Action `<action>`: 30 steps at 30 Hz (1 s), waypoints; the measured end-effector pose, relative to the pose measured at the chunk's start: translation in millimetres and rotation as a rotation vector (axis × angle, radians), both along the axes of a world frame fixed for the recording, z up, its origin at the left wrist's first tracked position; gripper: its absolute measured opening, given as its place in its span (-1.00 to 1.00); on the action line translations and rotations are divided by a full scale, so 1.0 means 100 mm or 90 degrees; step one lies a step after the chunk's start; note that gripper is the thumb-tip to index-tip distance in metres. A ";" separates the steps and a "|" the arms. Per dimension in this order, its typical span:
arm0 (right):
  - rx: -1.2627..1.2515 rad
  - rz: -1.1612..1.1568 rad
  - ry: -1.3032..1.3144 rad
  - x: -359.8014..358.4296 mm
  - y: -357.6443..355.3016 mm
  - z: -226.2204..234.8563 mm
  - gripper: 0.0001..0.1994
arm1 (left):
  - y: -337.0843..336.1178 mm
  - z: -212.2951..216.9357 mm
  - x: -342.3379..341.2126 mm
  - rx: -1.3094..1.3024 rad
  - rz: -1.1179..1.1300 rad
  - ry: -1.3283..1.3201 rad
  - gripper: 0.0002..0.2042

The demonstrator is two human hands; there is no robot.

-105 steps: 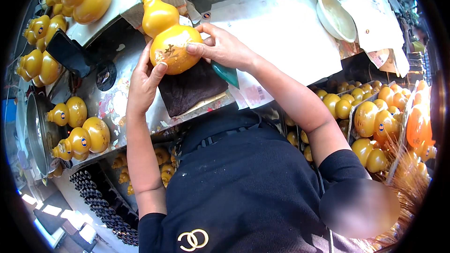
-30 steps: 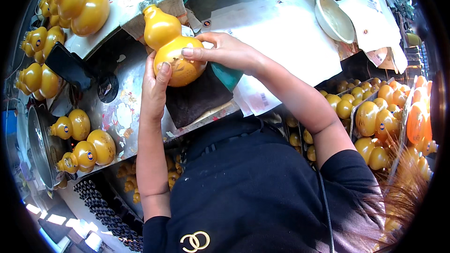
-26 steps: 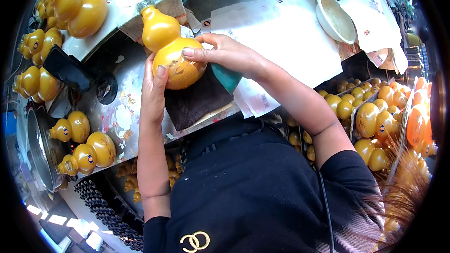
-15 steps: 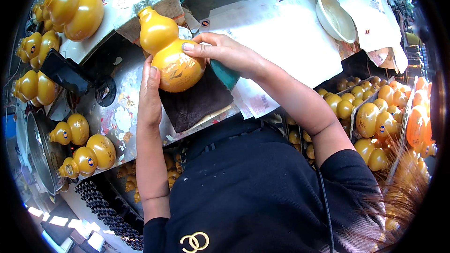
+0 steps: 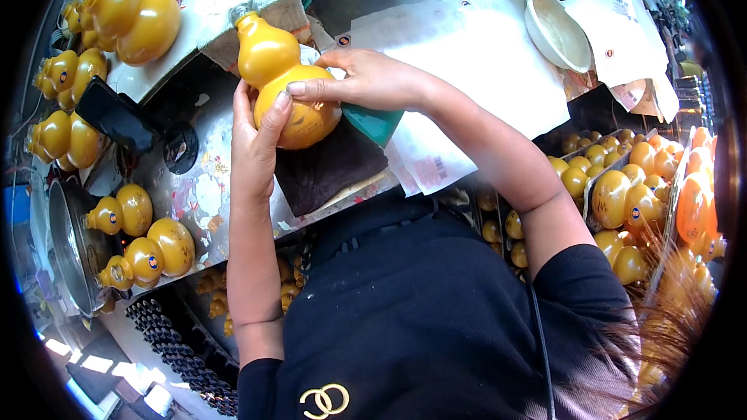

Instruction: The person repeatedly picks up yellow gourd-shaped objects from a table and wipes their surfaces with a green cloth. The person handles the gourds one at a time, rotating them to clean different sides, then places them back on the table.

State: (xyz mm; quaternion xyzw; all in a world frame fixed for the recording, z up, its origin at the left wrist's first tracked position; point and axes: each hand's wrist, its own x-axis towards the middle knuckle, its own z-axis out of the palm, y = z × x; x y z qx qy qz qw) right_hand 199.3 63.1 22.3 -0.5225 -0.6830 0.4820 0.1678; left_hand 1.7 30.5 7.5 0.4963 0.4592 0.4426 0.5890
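A glossy yellow gourd-shaped bottle (image 5: 280, 78) lies tilted over a dark cloth (image 5: 327, 167) on the worktable, its neck pointing up and left. My left hand (image 5: 257, 144) cups its round lower bulb from the left, thumb against the surface. My right hand (image 5: 362, 78) lies across the bulb from the right, fingers pressed flat on it. A teal object (image 5: 373, 120) shows just under my right palm; what it is I cannot tell.
More yellow gourd bottles stand at the upper left (image 5: 132, 12), at the left edge (image 5: 140, 241) and in crates at the right (image 5: 622, 194). A black phone (image 5: 117, 117), a white bowl (image 5: 556, 27), white paper sheets (image 5: 482, 54) and a folded rag (image 5: 272, 0) lie on the table.
The gourd has been turned and shifted a little up and left on the cloth. My left hand slid from behind it to its left side; my right hand stays on top.
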 end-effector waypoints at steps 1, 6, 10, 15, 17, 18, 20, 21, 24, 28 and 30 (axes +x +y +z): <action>-0.010 0.010 0.017 0.01 0.01 -0.01 -0.05 | 0.01 -0.02 -0.01 -0.012 0.004 -0.021 -0.24; -0.015 -0.022 0.042 0.00 -0.03 -0.06 -0.09 | 0.01 0.00 0.00 -0.045 0.001 -0.064 -0.33; -0.042 -0.049 0.075 -0.02 -0.08 -0.03 -0.13 | 0.00 0.00 0.00 -0.066 0.001 -0.094 -0.47; -0.046 -0.118 0.162 -0.05 -0.10 -0.30 -0.22 | 0.01 -0.07 -0.06 -0.085 0.039 -0.113 -0.44; -0.068 -0.102 0.250 -0.01 -0.16 -0.30 -0.26 | -0.01 -0.14 -0.11 -0.066 0.043 -0.124 -0.41; -0.047 -0.100 0.231 -0.03 -0.21 -0.30 -0.19 | -0.05 -0.15 -0.10 -0.038 0.031 -0.088 -0.41; -0.006 -0.096 0.193 -0.06 -0.29 -0.30 -0.04 | -0.13 -0.17 -0.05 0.018 0.007 -0.015 -0.39; -0.024 -0.103 0.199 -0.06 -0.30 -0.28 -0.05 | -0.13 -0.18 -0.05 0.001 0.021 -0.021 -0.40; -0.078 -0.121 0.219 -0.06 -0.32 -0.25 -0.05 | -0.14 -0.13 -0.06 -0.012 -0.008 -0.008 -0.22; -0.129 -0.115 0.285 -0.03 -0.32 -0.25 -0.08 | -0.15 -0.13 -0.08 -0.026 -0.011 -0.030 -0.31; -0.174 -0.099 0.315 -0.02 -0.30 -0.23 -0.09 | -0.15 -0.15 -0.09 -0.027 -0.012 -0.056 -0.44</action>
